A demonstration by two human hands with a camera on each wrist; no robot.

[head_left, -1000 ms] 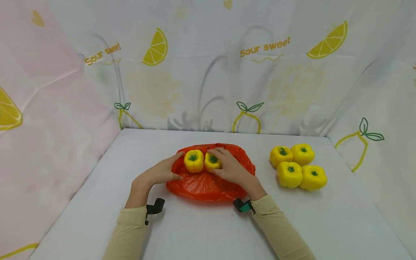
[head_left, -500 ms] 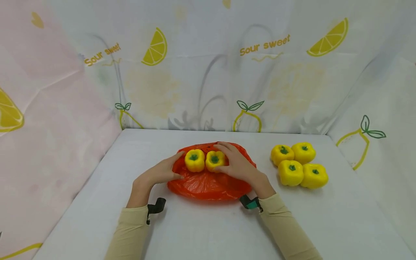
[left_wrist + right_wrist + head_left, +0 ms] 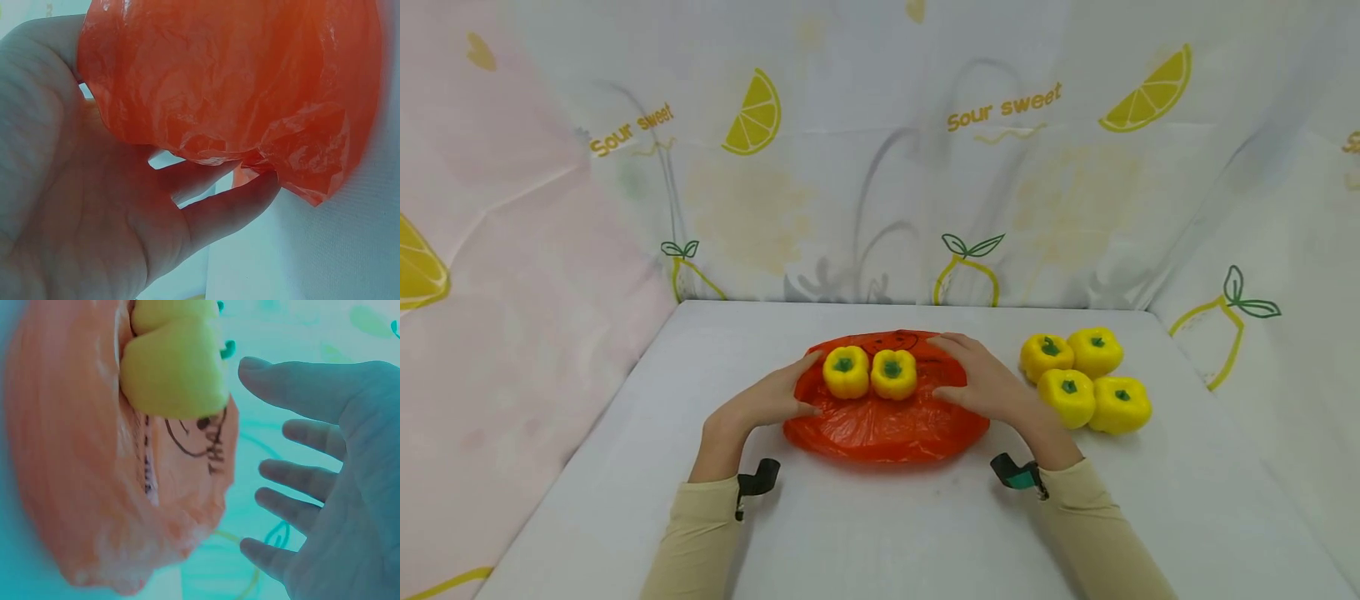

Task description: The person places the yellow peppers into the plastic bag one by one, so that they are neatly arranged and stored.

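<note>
Right of the red bag (image 3: 887, 435), four yellow peppers (image 3: 1077, 388) cluster.

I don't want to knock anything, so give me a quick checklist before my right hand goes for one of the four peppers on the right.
1. Right hand free: ok, fingers open, holding nothing.
2. Left hand gripping the bag: cannot tell; it touches the bag, which hides some fingertips in the left wrist view.
3. Two middle peppers upright: ok, stems up.
4. Bag covering them: not ok, tops exposed.
5. Right arm clear of the four right peppers: cannot tell; they overlap in the head view.
</note>
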